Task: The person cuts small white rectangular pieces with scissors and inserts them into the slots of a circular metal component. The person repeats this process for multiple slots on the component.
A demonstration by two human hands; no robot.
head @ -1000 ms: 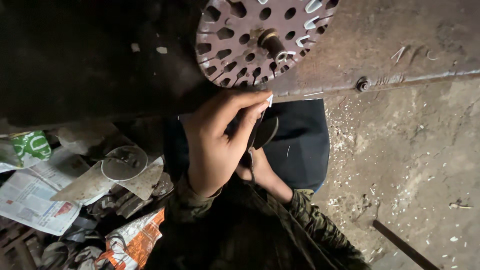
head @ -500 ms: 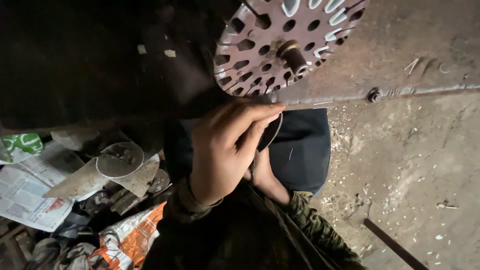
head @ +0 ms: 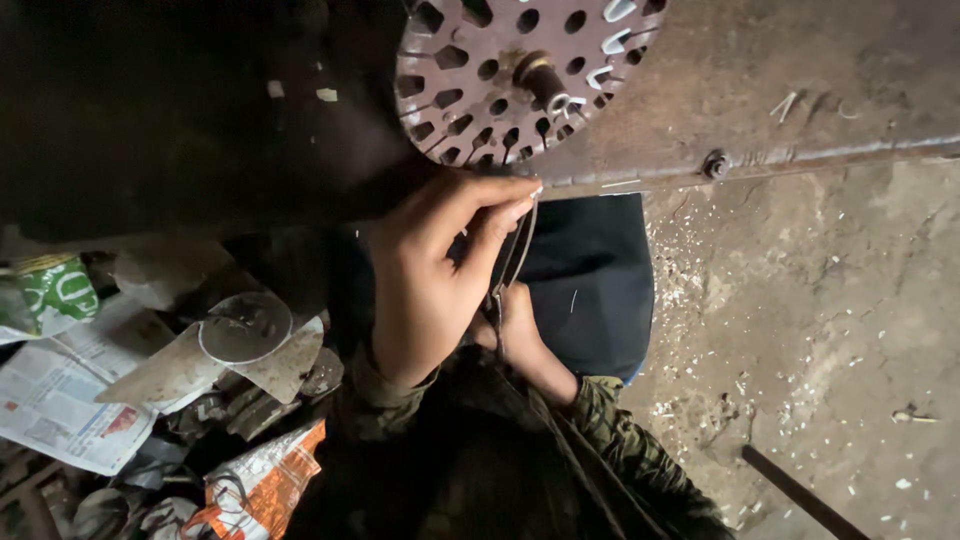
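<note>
A: Held in front there?

B: Thin grey metal wire (head: 517,255), bent in a narrow loop, two strands side by side, running from just under the round perforated rust-brown metal disc (head: 520,75) down toward the body.

A: Left hand?

B: Left hand (head: 430,280) curled nearly closed, thumb and forefinger pinched on the upper end of the wire, fingertips just below the disc's near edge.

A: Right hand?

B: Right hand (head: 515,325) mostly hidden behind the left, below it, closed round the lower end of the wire; camouflage sleeve (head: 640,455) trailing back to the right.

A: More on the disc?

B: One disc, far centre, dotted with round holes near the middle and long slots round the rim, a few slots with pale slivers in them. One short stub shaft (head: 545,80) sticking out of the middle. Mounted on a rusty steel plate (head: 780,80), one bolt (head: 714,165) to the right.

A: Behind the wire?

B: One dark blue cloth (head: 600,280), hanging under the plate.

A: Left side?

B: One clear round lid (head: 245,327) on scrap card, one folded newspaper (head: 60,400), one green-and-white packet (head: 50,295), one orange wrapper (head: 265,480).

A: Right side?

B: Dusty concrete floor (head: 830,330) strewn with pale shavings, one dark rod (head: 795,490) lying near right.
</note>
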